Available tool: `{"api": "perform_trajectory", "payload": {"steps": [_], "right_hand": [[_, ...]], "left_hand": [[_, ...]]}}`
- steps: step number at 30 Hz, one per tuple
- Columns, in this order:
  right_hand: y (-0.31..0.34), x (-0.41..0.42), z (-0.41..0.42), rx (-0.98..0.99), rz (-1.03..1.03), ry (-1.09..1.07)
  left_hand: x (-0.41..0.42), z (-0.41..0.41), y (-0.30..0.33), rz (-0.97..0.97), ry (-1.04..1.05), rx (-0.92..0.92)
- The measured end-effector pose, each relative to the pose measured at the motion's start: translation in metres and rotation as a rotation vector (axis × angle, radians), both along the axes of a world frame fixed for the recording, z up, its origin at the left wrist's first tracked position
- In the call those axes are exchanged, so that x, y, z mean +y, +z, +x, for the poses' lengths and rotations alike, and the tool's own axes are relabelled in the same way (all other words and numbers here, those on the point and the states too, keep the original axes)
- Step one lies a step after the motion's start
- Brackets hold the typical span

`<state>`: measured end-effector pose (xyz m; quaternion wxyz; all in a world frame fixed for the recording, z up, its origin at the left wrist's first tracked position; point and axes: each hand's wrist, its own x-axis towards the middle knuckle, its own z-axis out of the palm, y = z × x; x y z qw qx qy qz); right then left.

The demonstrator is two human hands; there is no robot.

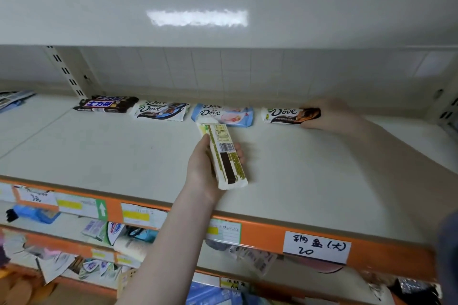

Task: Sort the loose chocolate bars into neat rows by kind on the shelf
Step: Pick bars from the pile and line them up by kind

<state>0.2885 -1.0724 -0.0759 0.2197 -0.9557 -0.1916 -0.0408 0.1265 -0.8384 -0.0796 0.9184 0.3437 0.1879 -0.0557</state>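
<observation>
if the left hand point(205, 168), gripping a white bar point(224, 156) barcode-up, pushes in carelessly, i reckon it knocks the blue dove pile point(223, 115) just behind askew. right of that pile, the right hand point(322, 114) pinches a brown dove bar point(287, 115) by the back wall.

Two bare forearms are seen, uncovered from wrist to frame edge. No rings, watches or bands are visible on the left hand point(203, 166) or right hand point(324, 112). A blurred dark grey-blue fabric sleeve edge point(448, 255) is glimpsed at lower right.
</observation>
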Motion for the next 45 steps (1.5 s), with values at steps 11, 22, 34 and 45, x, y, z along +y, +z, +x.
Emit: {"api": "perform_trajectory", "payload": {"steps": [11,22,34,45], "right_hand": [[-0.003,0.016,-0.002,0.013,0.062,0.011],[-0.01,0.016,0.006,0.027,0.038,0.009],[0.009,0.022,-0.055,-0.048,0.149,-0.003],[0.022,0.023,-0.12,0.333,0.577,0.084]], "left_hand": [[0.0,0.0,0.002,-0.002,-0.038,0.028],[0.001,0.005,0.0,0.001,-0.057,0.029],[-0.001,0.015,0.002,0.063,-0.085,0.009],[-0.03,0.018,0.012,0.034,-0.134,-0.005]]}}
